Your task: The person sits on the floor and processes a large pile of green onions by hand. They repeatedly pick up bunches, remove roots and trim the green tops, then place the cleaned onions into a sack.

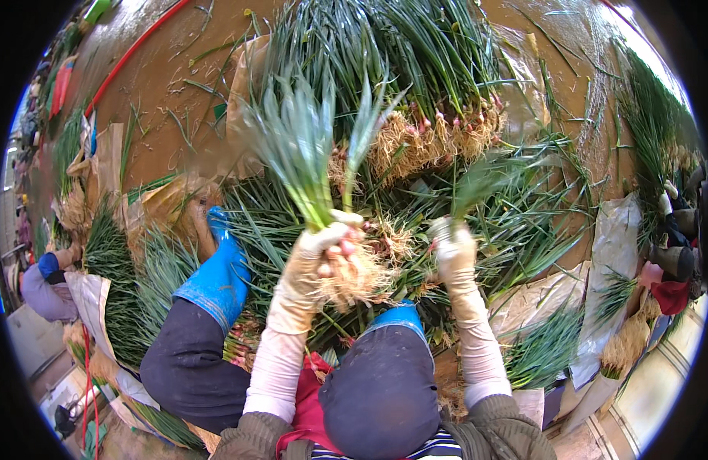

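Observation:
My left hand [319, 247], in a soiled pale glove, grips a bunch of green garlic [313, 195] by its stems. The leaves point up and away; pinkish bulbs and tangled pale roots [351, 276] hang at the palm side. To the right, my gloved right hand [454, 247] is blurred by motion and closed around a smaller tuft of green leaves [474, 187]. Loose green garlic plants [515, 213] lie heaped beneath both hands. Beyond them rests a large pile of green garlic [377, 57], its roots [417, 144] towards me.
My legs in blue rubber boots [221, 270] flank the heap. Wet brown floor [158, 86] with a red hose [132, 52] lies beyond. More garlic bundles [118, 276] and pale sheets [607, 276] lie at both sides. Another person [49, 287] is at the left, and others are at the right edge.

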### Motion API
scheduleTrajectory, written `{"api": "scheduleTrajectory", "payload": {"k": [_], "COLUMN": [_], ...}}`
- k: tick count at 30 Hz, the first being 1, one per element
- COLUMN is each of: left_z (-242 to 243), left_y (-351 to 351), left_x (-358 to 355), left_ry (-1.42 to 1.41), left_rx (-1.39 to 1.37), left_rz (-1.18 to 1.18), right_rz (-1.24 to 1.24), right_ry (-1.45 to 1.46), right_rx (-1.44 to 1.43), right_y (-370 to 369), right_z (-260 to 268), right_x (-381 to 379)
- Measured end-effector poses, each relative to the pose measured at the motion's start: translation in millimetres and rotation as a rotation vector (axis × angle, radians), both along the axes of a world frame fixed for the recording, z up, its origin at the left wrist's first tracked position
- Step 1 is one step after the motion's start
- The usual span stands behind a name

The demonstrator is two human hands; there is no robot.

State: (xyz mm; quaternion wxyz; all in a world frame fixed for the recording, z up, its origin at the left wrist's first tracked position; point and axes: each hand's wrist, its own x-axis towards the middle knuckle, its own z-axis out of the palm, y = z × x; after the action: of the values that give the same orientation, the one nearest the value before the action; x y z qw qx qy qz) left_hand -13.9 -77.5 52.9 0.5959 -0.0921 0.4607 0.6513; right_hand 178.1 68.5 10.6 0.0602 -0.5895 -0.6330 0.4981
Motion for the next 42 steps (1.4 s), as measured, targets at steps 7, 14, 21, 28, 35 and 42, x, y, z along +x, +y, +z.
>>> {"api": "scheduleTrajectory", "payload": {"k": [7, 14, 21, 28, 35, 42], "left_z": [12.7, -51.1, -41.9, -34.3, -77.6, -44.4], "left_y": [11.3, 25.9, 11.4, 11.0, 7.6, 17.7], "left_x": [-43.2, 2.5, -5.2, -8.4, 13.3, 10.2], "left_ry": [-0.075, -0.032, 0.126, -0.053, -0.172, -0.243], "left_rx": [0.48, 0.053, -0.007, 0.338, 0.028, 0.354], "left_rz": [0.186, 0.051, 0.051, 0.152, 0.171, 0.141], "right_rz": [0.804, 0.453, 0.237, 1.132, 0.364, 0.464], "right_ry": [0.324, -0.48, -0.168, -0.192, 0.104, -0.266], "right_rx": [0.277, 0.553, 0.744, 0.663, 0.453, 0.794], "right_y": [52.7, 150.2, 175.0, 87.0, 59.9, 141.1], "right_z": [20.2, -85.9, -50.4, -20.7, -28.7, -57.3], "right_x": [-32.5, -131.1, -133.4, -82.7, -20.9, -98.8]}}
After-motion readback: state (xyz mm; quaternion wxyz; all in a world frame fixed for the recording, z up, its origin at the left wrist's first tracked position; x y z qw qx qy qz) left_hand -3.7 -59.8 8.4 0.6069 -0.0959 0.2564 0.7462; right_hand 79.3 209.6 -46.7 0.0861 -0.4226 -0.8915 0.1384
